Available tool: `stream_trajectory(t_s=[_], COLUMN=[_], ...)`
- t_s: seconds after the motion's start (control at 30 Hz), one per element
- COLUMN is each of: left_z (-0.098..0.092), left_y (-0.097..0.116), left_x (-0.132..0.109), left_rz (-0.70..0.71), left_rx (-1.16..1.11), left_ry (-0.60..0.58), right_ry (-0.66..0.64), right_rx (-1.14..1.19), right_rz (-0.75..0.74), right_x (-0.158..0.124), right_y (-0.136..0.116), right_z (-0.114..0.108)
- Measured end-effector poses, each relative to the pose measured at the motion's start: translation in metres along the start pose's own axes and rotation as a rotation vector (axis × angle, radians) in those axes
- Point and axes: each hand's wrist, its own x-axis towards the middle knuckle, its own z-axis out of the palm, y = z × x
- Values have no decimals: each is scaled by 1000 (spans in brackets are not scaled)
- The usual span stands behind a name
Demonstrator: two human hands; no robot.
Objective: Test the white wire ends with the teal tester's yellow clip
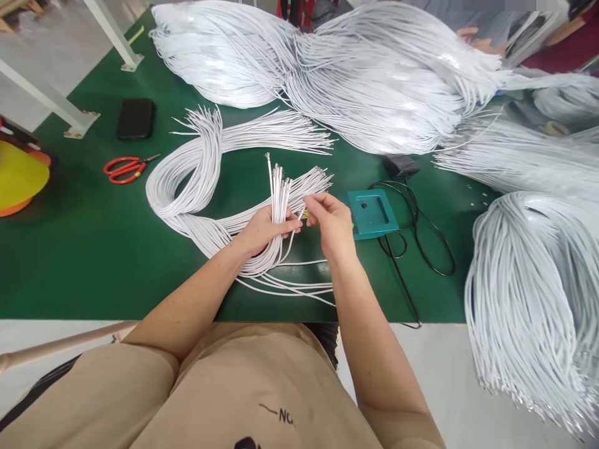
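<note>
Dozens of thin white wires make up the bundle that the left hand has clenched around its middle. It's held upright just above the counter, bare ends fanning out at the top and the tails trailing down into a loose coil on the green surface. The right hand sits just beside it, fingers pinched on what looks like one strand near its tip, though it's too fine to be sure how many are in there. Handling-wise I'd guess this stuff is light and floppy. The smooth insulation probably lets strands slide past each other, so a slack grip would let the bunch splay. Best place to hold looks like right where the left hand is, a bit below the bare ends, where the strands run parallel. The tips look fiddly and easy to bend, so a gentle pinch on the insulation just under them seems smarter. Around it: a teal block just right of the right hand, a black cable looping beside that, red scissors and a black case well off to the left, and huge hanks of the same wire across the back.
</note>
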Motion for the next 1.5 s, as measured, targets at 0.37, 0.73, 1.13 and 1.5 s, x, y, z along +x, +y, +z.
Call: stream_trajectory(t_s=[0.37,0.73,1.13,1.5], left_z=[-1,8,7,5], left_y=[0,1,0,5], left_x=[0,-2,-4,-5], left_rz=[23,88,156,148], left_rx=[70,-81,25,58], left_ry=[28,119,98,58], right_ry=[98,-19,-136,-298], right_rx=[-252,-57,310,340], right_rz=[-64,-33,305,331], right_x=[0,-12,-7,-5], right_y=[8,7,6,2], right_z=[1,6,8,2])
